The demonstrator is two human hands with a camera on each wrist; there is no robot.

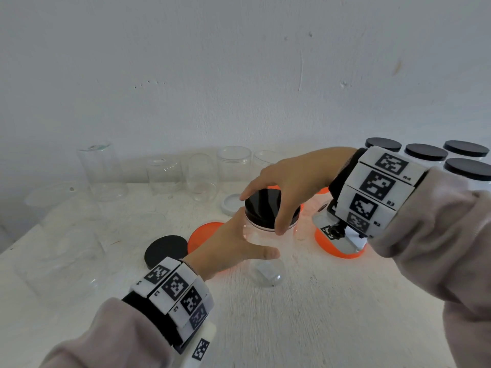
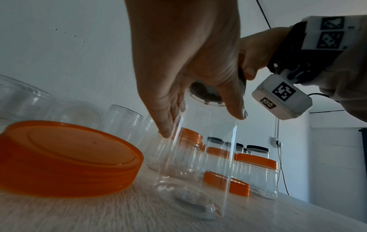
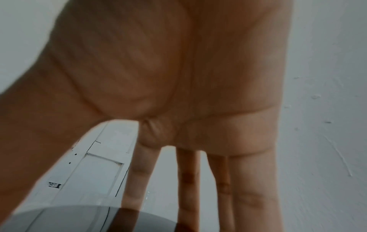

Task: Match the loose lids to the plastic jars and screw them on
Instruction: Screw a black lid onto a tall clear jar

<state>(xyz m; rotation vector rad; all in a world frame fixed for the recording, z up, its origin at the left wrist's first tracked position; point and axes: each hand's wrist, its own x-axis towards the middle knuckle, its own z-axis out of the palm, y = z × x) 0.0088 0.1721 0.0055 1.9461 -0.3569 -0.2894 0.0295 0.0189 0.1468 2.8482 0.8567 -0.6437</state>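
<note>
A clear plastic jar (image 1: 265,253) stands upright mid-table with a black lid (image 1: 261,208) on its mouth. My left hand (image 1: 233,243) grips the jar's body from the left, thumb across the front. My right hand (image 1: 289,181) comes down from above, its thumb and fingers curled round the lid's rim. From the left wrist I see the same jar (image 2: 198,157), my left hand (image 2: 188,70) wrapped on its upper wall and the lid's underside (image 2: 206,94). The right wrist view is mostly palm and fingers (image 3: 198,109), with the lid's top (image 3: 79,219) at the bottom edge.
A loose black lid (image 1: 166,251) and an orange lid (image 1: 204,232) lie left of the jar, a white lid (image 1: 232,203) behind it. Several open clear jars (image 1: 233,166) line the wall. Black-lidded jars (image 1: 425,152) stand far right; another orange lid (image 1: 337,248) sits under my right wrist.
</note>
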